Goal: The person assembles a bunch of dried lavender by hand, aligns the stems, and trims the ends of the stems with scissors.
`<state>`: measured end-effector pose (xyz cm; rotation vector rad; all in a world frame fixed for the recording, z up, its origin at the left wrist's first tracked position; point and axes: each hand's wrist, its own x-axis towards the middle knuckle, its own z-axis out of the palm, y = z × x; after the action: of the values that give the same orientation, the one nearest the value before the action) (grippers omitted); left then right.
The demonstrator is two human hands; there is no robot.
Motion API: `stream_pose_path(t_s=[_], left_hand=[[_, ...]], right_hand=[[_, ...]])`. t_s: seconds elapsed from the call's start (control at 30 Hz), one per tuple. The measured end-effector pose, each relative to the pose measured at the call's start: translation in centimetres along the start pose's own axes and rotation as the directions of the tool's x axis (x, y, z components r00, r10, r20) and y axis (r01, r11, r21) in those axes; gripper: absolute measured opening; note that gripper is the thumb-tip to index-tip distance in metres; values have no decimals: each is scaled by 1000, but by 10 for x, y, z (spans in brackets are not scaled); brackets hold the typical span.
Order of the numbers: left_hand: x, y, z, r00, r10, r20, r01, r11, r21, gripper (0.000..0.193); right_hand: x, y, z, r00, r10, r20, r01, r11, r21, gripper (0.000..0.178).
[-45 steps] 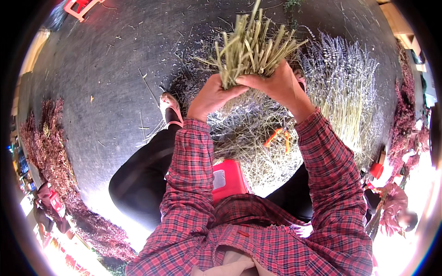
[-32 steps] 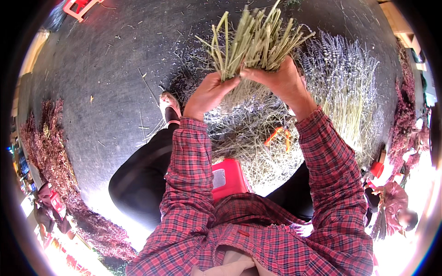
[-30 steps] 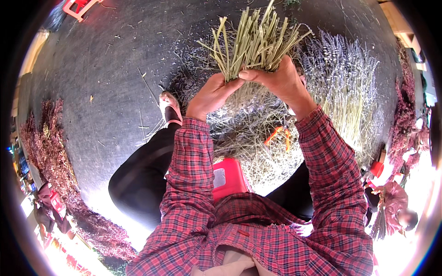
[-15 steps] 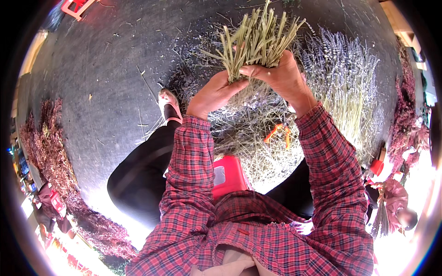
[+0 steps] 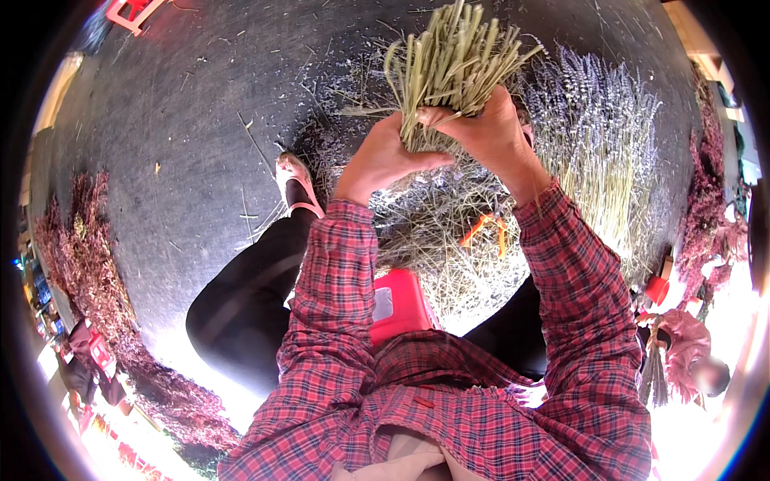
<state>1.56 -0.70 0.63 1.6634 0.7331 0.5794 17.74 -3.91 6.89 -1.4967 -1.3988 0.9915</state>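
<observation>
A thick bundle of dried stems (image 5: 453,60), cut ends fanned upward, is held up in front of me between both hands. My right hand (image 5: 491,132) is closed round its right side, with the thumb lying across the front. On the lower left side, my left hand (image 5: 389,156) cups the bundle, its thumb stretched to the right below the stems and its other fingers hidden behind. What hangs under my grip is mostly covered by my hands. Below them, an orange-handled cutting tool (image 5: 484,228) lies on the loose straw-like stems (image 5: 461,272).
A large heap of lavender (image 5: 597,120) lies to the right. Between my legs is a red plastic stool (image 5: 401,305). Dark reddish dried plants (image 5: 100,256) line the far left, with more (image 5: 704,192) at the right. Another person (image 5: 686,353) sits at the lower right. A red stool (image 5: 132,12) stands far left.
My left hand has shifted slightly up and right, its thumb now reaching farther across below the stems. The bundle has tilted a little to the right. My right hand has barely moved.
</observation>
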Motion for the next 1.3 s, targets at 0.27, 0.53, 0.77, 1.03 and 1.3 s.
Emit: stream_pose_path(t_s=[0.27, 0.53, 0.77, 1.03, 1.3], left_hand=[[-3, 22, 3, 988, -19, -155, -53, 894, -446, 22], [-3, -5, -9, 995, -88, -45, 74, 963, -258, 41], [-2, -13, 8, 987, -102, -127, 79, 982, -173, 28], [-8, 37, -12, 999, -7, -49, -13, 913, -408, 59], [-4, 12, -7, 964, -258, -63, 253, 964, -83, 44]], right_hand=[[-6, -32, -12, 982, -189, 19, 189, 982, 32, 47], [-13, -2, -22, 961, -103, 258, 116, 992, -38, 49], [-11, 1, -7, 976, 80, 203, -64, 994, -83, 31], [-12, -7, -13, 983, -78, 164, 32, 962, 270, 49], [-11, 9, -1, 984, -60, 167, 53, 997, 49, 39]])
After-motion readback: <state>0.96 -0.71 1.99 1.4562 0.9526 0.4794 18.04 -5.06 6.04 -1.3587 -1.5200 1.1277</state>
